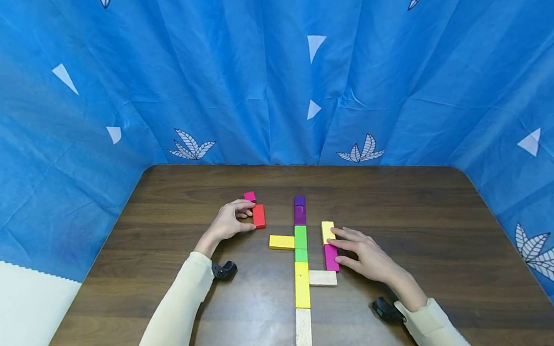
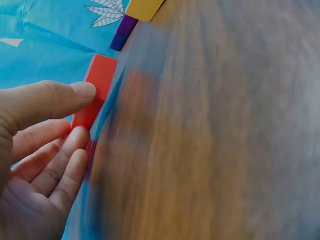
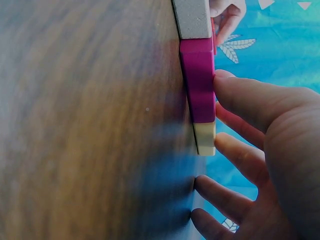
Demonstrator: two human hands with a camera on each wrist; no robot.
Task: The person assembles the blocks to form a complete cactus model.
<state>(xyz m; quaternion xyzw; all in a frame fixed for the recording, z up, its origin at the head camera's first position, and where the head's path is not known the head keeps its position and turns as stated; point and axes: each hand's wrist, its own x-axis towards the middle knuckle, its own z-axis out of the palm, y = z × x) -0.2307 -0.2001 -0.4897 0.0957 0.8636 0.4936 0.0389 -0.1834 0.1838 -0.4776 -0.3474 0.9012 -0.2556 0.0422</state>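
Note:
My left hand (image 1: 228,221) pinches a red block (image 1: 259,216) by its ends, thumb at the near end and a finger at the far end. Just beyond those fingers lies a small pinkish-red block (image 1: 249,196). To the right, my right hand (image 1: 368,257) touches two blocks set end to end, a pale yellow block (image 1: 326,231) and a magenta block (image 1: 331,258). Its thumb (image 3: 240,95) rests against the magenta one, and the other fingers are spread. A short cream wooden block (image 1: 323,278) lies crosswise at the magenta block's near end.
Between the hands runs a column of blocks: purple (image 1: 299,214), green (image 1: 300,237), long yellow (image 1: 303,285) and long cream wood (image 1: 304,337). A yellow block (image 1: 282,242) juts left from the green part. Blue curtain (image 1: 265,84) hangs behind the wooden table (image 1: 148,293).

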